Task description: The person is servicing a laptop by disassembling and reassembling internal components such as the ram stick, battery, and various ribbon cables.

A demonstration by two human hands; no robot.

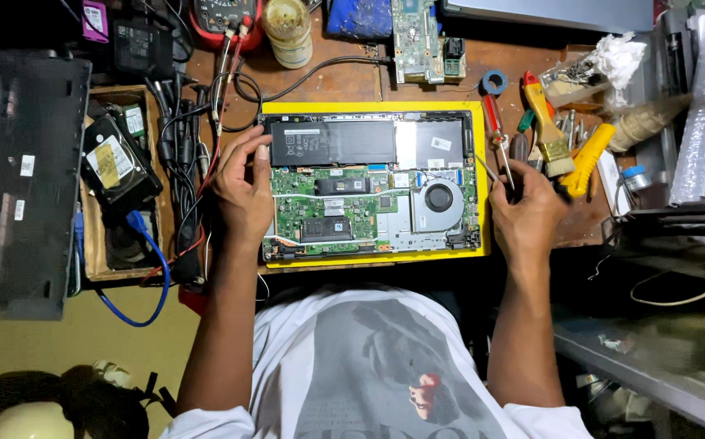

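Head view is showing an opened laptop lying on a yellow mat. The left hand is resting loosely curled on its left edge, holding nothing; the right hand is pinching a screwdriver beside its right edge. A slipping tip risks gouging the board or puncturing the battery.

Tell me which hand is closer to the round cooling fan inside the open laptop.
Right. The right hand sits just past the laptop's right edge, beside the cooling fan; the left hand is at the laptop's far left edge.
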